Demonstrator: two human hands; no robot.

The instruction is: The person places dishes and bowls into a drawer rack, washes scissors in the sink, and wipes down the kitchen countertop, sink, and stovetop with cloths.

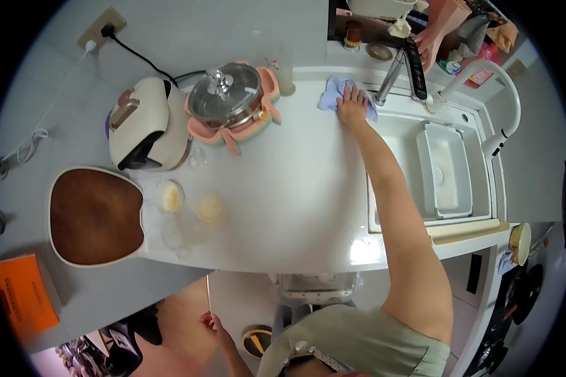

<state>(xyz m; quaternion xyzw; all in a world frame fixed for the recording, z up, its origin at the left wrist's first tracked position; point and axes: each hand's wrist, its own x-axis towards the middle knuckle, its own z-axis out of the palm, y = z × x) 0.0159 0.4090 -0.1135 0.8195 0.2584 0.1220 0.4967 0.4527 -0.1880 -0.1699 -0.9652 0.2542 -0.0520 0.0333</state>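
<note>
Rests right hand (352,108), fingers spread, flat on blue cloth (331,95) near rear edge of bench (289,188), just beside chrome faucet (391,76) and sink (406,143). Holds left hand (216,323), fingers curled, beyond front edge, at thin rod (209,294); cannot tell whether pinching it. Includes, farther left along rear edge, glass-lidded pot (223,103) on pink base (271,88).

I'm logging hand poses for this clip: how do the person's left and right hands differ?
The right hand lies flat on the blue cloth; the left hand looks partly curled beside a thin rod, grip unclear. The right hand is over the countertop; the left hand is beyond its near edge. Both are bare.
</note>
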